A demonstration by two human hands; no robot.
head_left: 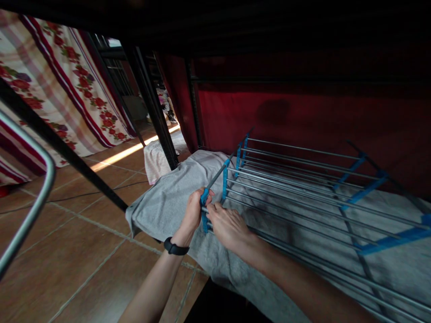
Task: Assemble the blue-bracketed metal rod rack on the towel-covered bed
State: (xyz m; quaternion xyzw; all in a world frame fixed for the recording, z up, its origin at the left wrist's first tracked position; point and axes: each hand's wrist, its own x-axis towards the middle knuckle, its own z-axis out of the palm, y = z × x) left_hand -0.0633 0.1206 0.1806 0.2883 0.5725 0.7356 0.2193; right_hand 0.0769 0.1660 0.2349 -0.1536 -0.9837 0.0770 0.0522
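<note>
**Drying rack gripped at its near-left corner by both hands**

Drying rack (303, 188), made of grey metal rods and blue plastic joints, is seen lying flat on a grey towel (168, 202) that is spread over a bed. The rods are run in parallel rows away from the rack's near-left corner towards the right, and blue crosspieces are seen at intervals along them.

The left hand (194, 211) is closed around a blue joint (204, 196) at the rack's near-left corner, with the fingers curled over the plastic and a dark diagonal bar rising from it. A black wristband (175, 247) is worn on that wrist. The right hand (229, 224) is laid just beside the left, on the rack's near rods; its fingers are pressed onto a rod at the same joint, and whether the rod is fully enclosed cannot be told. The two hands are nearly touching.

Beyond the rack's far edge, a red cloth (303, 112) is hung as a backdrop. To the left of the rack, a tiled floor (67, 251) is shown, crossed by a strip of sunlight. Black frame posts (155, 112) are stood between the rack and a floral curtain (50, 80) hung further left. A curved grey tube (37, 197) is seen at the far left, well apart from the rack.
</note>
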